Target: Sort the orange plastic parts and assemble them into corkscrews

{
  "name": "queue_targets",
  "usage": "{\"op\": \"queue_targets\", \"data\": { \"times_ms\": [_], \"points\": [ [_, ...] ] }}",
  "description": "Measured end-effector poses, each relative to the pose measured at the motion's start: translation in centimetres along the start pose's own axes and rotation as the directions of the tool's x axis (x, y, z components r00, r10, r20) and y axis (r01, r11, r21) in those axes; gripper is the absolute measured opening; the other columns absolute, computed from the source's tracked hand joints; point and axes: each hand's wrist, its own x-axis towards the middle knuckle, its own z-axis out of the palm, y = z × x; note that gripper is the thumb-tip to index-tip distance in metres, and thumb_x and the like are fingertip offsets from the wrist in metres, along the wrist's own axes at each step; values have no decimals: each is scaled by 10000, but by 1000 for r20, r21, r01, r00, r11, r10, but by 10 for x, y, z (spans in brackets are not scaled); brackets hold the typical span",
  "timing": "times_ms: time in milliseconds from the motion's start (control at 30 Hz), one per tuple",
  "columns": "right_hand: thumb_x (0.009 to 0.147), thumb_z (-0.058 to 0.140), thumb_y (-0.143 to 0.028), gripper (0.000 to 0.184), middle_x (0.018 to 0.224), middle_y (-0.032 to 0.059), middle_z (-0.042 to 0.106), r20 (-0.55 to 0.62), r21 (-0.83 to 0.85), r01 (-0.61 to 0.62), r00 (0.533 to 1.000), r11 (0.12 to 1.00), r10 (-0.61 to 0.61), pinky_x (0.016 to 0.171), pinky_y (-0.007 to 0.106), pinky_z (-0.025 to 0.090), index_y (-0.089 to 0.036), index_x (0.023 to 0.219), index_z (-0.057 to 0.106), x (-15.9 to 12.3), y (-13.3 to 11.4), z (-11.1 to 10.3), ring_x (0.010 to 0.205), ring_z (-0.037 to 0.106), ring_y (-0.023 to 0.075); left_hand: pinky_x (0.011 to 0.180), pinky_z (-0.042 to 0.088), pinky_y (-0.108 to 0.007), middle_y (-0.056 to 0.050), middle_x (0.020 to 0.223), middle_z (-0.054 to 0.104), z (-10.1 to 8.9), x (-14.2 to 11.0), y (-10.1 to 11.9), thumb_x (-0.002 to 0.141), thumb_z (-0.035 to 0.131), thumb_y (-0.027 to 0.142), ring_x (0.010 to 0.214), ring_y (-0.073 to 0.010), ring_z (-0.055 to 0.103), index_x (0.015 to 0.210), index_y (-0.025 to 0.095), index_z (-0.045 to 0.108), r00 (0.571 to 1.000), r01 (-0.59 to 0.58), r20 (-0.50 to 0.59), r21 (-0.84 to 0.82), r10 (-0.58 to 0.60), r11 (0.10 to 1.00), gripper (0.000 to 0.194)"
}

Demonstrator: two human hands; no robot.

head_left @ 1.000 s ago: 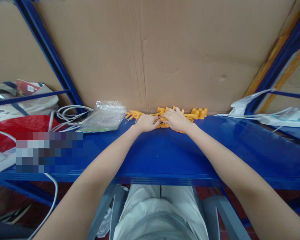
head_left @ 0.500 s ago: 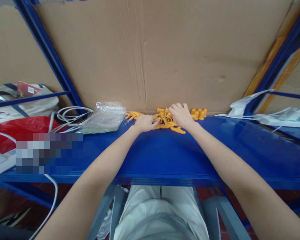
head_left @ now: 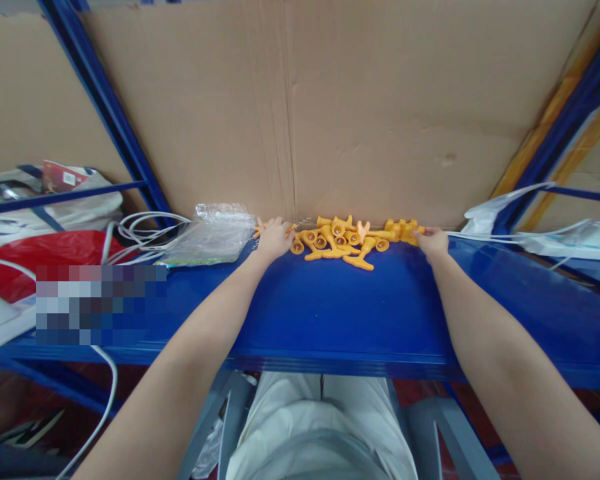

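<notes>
My left hand (head_left: 276, 239) rests with spread fingers over yellow branched plastic pieces (head_left: 258, 231) at the back of the blue shelf; its palm hides most of them. My right hand (head_left: 433, 242) is closed, thumb and fingers pinching the end of a blocky yellow plastic piece (head_left: 405, 231) at the right of the row. Between the hands lies a heap of yellow plastic pieces (head_left: 330, 252) with cup-shaped ends, several showing a small metal spot inside. A thin twisted metal strand (head_left: 305, 220) pokes up behind my left hand.
Clear plastic packaging (head_left: 210, 237) and coiled white cables (head_left: 145, 230) lie to the left, beside a red bag (head_left: 75, 247). White plastic (head_left: 487, 212) and a power strip (head_left: 570, 247) sit at the right. Cardboard (head_left: 360, 113) stands behind the blue shelf (head_left: 325, 313).
My right hand has left the middle heap and moved right to the blocky yellow piece. My left hand has shifted left and back, off the heap's edge onto the branched pieces.
</notes>
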Motion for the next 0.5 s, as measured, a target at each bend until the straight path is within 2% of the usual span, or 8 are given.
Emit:
{"op": "queue_targets", "data": {
  "times_ms": [100, 233, 300, 400, 500],
  "points": [
    [727, 704, -154, 122, 870, 89, 713, 43, -2, -108, 993, 994, 108, 811, 404, 561, -170, 847, 689, 0, 12, 1, 924, 691, 281, 1166, 254, -676, -137, 1263, 625, 4, 0, -2, 954, 444, 236, 1238, -326, 535, 1086, 197, 713, 999, 0, -38, -39, -1, 999, 303],
    [683, 703, -122, 181, 898, 77, 703, 13, -55, -147, 989, 988, 148, 818, 400, 565, -195, 840, 649, -1, 13, -2, 923, 681, 261, 1171, 256, -656, -138, 1228, 631, 3, 0, -3, 915, 461, 186, 1211, -323, 546, 1050, 208, 736, 997, -21, -81, -34, 18, 999, 307],
    [684, 694, -138, 134, 866, 62, 691, 11, -99, -110, 994, 989, 112, 841, 400, 558, -204, 771, 616, -2, 12, -3, 911, 672, 251, 1162, 295, -606, -148, 1189, 646, 0, 0, -2, 906, 453, 168, 1183, -320, 570, 1044, 195, 743, 996, -21, -87, -8, 20, 1000, 322],
    [724, 673, -203, 80, 784, 49, 670, 101, -145, 9, 995, 989, 6, 838, 395, 545, -206, 691, 600, -6, 7, -4, 887, 664, 255, 1096, 390, -514, -160, 1159, 676, -5, 0, 0, 900, 419, 132, 1164, -313, 606, 1068, 174, 739, 998, -8, -64, 11, 9, 1000, 363],
    [785, 635, -250, 72, 884, 75, 696, 184, -250, 86, 982, 964, -40, 885, 437, 527, -214, 792, 698, -13, 1, -6, 972, 663, 286, 1020, 431, -480, -155, 1111, 723, -9, -1, 3, 897, 393, 112, 1134, -315, 646, 1100, 171, 723, 1000, 25, -11, 12, -25, 1000, 392]
  ]
}}
